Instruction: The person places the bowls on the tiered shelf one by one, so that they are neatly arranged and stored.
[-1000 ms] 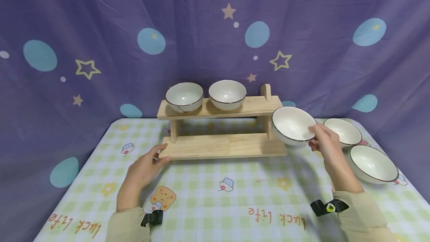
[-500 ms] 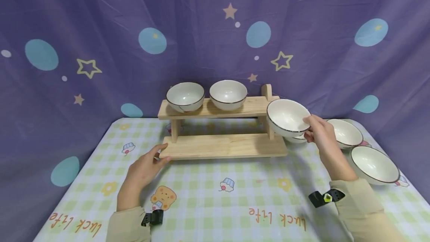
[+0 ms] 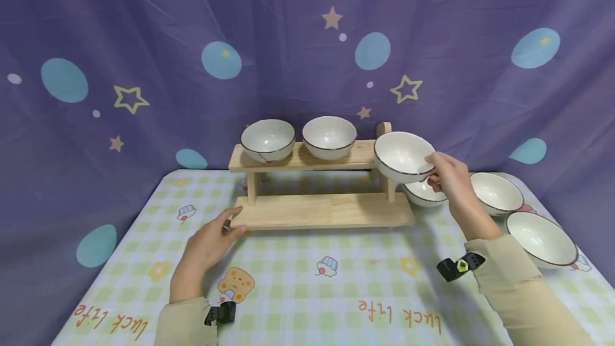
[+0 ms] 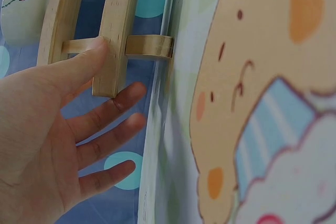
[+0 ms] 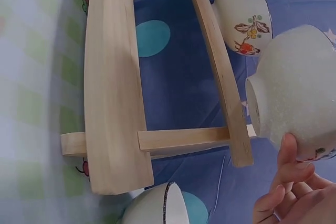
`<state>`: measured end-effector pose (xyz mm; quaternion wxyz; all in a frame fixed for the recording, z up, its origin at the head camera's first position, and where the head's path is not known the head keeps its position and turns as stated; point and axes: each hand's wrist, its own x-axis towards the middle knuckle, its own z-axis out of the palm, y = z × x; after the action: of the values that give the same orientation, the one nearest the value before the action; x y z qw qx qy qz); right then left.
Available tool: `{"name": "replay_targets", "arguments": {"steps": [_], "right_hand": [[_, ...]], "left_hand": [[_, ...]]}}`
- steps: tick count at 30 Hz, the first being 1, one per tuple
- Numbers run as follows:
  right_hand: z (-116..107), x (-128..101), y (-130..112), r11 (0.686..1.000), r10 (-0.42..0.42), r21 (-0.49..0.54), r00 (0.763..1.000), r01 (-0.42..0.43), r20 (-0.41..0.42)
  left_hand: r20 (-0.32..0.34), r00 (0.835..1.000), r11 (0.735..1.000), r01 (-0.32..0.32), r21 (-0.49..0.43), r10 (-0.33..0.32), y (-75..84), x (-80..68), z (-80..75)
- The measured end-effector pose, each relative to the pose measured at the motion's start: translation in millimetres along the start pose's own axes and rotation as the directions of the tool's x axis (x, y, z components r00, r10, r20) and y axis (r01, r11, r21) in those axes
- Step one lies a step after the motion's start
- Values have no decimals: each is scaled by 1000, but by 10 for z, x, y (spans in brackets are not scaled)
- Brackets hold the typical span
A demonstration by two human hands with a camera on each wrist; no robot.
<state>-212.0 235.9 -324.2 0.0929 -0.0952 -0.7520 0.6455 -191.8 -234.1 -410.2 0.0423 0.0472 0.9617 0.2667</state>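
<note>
A two-tier wooden shelf (image 3: pixel 326 211) stands on the table in the head view. My left hand (image 3: pixel 207 242) pinches the left end of its lower board between thumb and index finger; the other fingers (image 4: pixel 113 177) spread loosely in the left wrist view. My right hand (image 3: pixel 454 180) grips a white dark-rimmed bowl (image 3: pixel 403 155) by its right rim, thumb inside. That bowl hangs at the right end of the upper board, and the right wrist view shows its foot close over the board. Two similar bowls, one at the left (image 3: pixel 267 140) and one in the middle (image 3: pixel 329 138), sit on the upper board.
Behind the shelf's right end, another bowl (image 3: pixel 425 195) sits partly hidden. Two more bowls, a farther one (image 3: pixel 497 192) and a nearer one (image 3: pixel 540 236), stand at the table's right side. A checked cloth (image 3: pixel 298 292) covers the table; a purple curtain (image 3: pixel 288 84) hangs behind.
My right hand has raised the bowl and brought it left, over the upper board's right end, uncovering another bowl behind. My left hand keeps its hold on the lower board.
</note>
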Motion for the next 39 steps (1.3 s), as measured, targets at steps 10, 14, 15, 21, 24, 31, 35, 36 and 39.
{"name": "replay_targets", "arguments": {"steps": [10,14,15,21,24,31,35,36,39], "right_hand": [[83,120,-134,995,-15,-97,1000,15,-4],[132,162,-179,995,-8,-104,1000,8,-1],[146,173,-189,994,-5,-106,1000,5,1],[216,242,-227,993,-2,-118,1000,2,-2],[239,279,-232,992,2,-129,1000,-2,1],[287,339,-230,992,25,-121,1000,-25,-1],[311,367,-215,993,26,-116,1000,-27,-11],[315,373,-210,993,25,-116,1000,-27,-14],[328,385,-199,992,20,-121,1000,-23,-23]], "left_hand": [[-1,1000,1000,12,12,-12,38,-2,-17],[3,1000,1000,17,12,-17,54,-9,-29],[3,1000,1000,17,11,-17,55,-13,-29],[-4,1000,1000,19,2,-19,53,-29,-13],[-9,1000,1000,19,-2,-19,48,-29,-5],[-13,1000,1000,19,-2,-19,35,-19,14],[-11,1000,1000,20,-2,-20,36,-13,12],[-10,1000,1000,21,-2,-21,38,-12,10],[-11,1000,1000,22,0,-22,35,-3,9]]}}
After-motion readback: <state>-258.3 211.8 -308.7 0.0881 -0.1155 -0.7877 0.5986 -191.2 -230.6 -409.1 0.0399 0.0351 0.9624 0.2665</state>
